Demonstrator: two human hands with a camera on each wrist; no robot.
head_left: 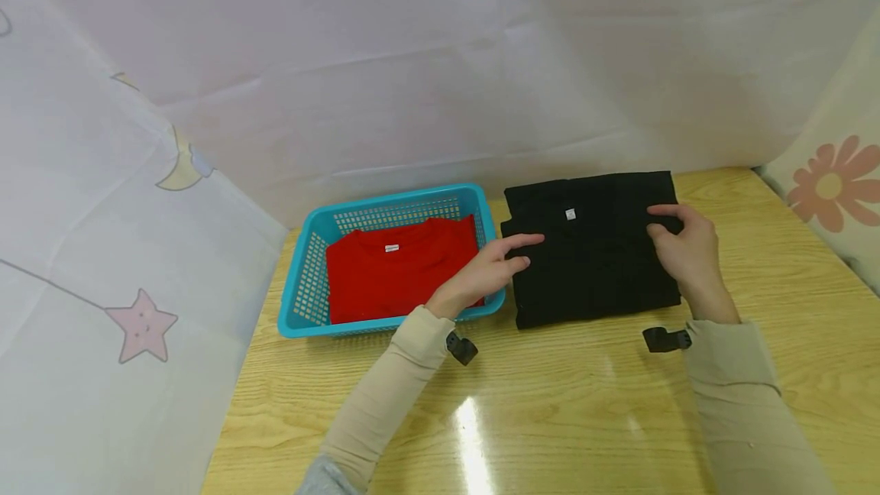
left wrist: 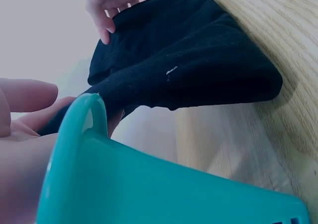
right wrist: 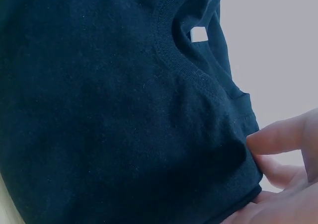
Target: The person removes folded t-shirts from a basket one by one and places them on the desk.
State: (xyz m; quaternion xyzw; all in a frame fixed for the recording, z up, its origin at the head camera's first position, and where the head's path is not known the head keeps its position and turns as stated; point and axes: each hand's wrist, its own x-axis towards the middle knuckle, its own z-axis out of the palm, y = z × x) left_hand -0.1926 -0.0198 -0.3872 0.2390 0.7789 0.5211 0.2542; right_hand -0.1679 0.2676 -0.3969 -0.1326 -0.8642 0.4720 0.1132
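A folded black T-shirt (head_left: 594, 270) with a small white neck label (right wrist: 199, 34) is held between both hands. My left hand (head_left: 486, 267) grips its left edge, with some fingers under the cloth. In the left wrist view the near side of the shirt is raised off the table, and the basket's rim partly hides that hand. At the opposite edge my right hand (head_left: 690, 254) pinches the fabric, thumb on top and other fingers beneath. Left of the shirt, a folded red T-shirt (head_left: 392, 285) lies inside a blue plastic basket (head_left: 296, 289).
The basket's right wall stands close beside the left hand and the black shirt. Under everything is a wood-grain table (head_left: 550, 411). A pale cloth backdrop (head_left: 412, 82) hangs along the back and left, with a flower print (head_left: 829, 186) on the right.
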